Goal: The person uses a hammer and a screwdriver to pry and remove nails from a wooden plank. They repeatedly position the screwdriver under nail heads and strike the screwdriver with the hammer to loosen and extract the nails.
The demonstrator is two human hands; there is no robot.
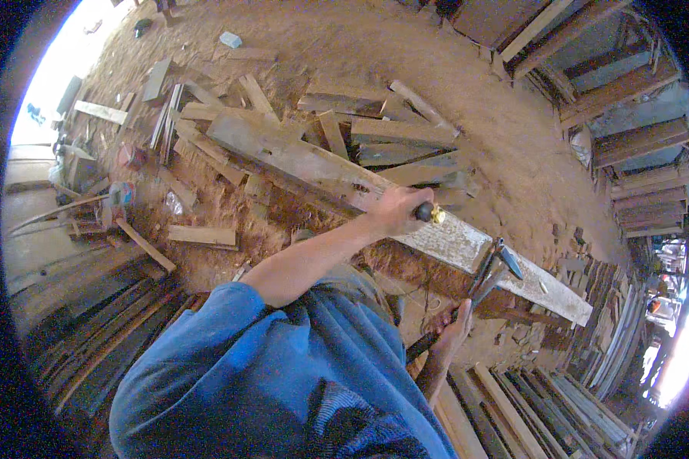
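Observation:
A long, weathered plank [467,249] with flaking white paint runs diagonally from upper left to lower right in front of me. My left hand [394,212] is closed round a tool with a black and yellow handle [429,213], held against the plank's middle; its lower end is hidden by the hand. My right hand [453,325] grips the dark shaft of a hammer [485,284]. The hammer's metal head is over the plank, to the right of my left hand; whether it touches the wood I cannot tell. A small slot shows in the plank left of my left hand.
Loose boards and offcuts [402,134] lie heaped on the brown dirt floor beyond the plank. Stacked timber [505,413] stands at lower right, with more boards [107,329] at lower left. Wooden frames [643,141] line the right side. A pale bucket [117,203] is at left.

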